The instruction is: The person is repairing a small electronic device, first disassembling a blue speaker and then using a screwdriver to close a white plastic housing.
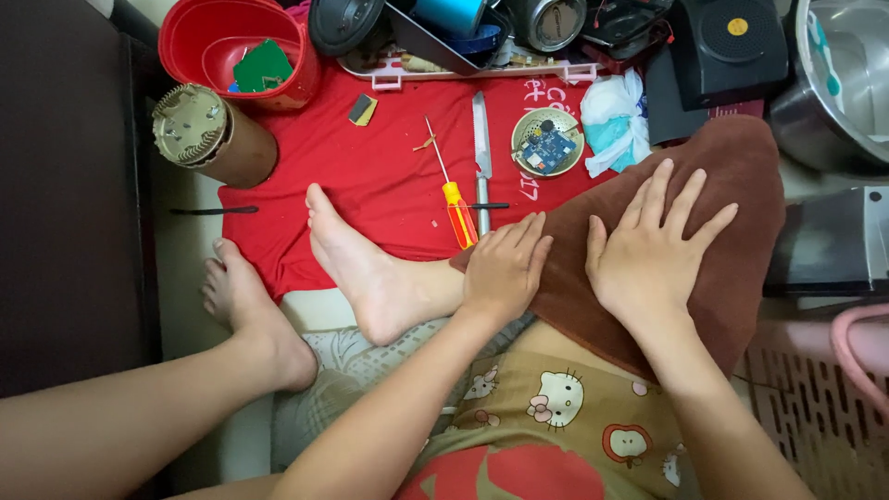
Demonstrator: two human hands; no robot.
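Note:
A brown towel [732, 199] is draped over my knee on the right. My right hand [653, 250] lies flat on it with the fingers spread. My left hand [503, 268] rests palm down on the towel's left edge, fingers together, just beside a screwdriver [456, 208] with a yellow and orange handle. Neither hand holds anything. Past the screwdriver a long grey metal file [481, 148] lies on the red cloth [380, 176]. A small round dish [547, 142] holding a blue circuit board sits further back.
My bare feet [356, 268] rest on the red cloth's near edge. A red bucket [236, 46], a brown cylinder [215, 134], a black tray of parts [444, 32], a black box [727, 46], crumpled tissue [611, 120] and a steel bowl [838, 83] line the back.

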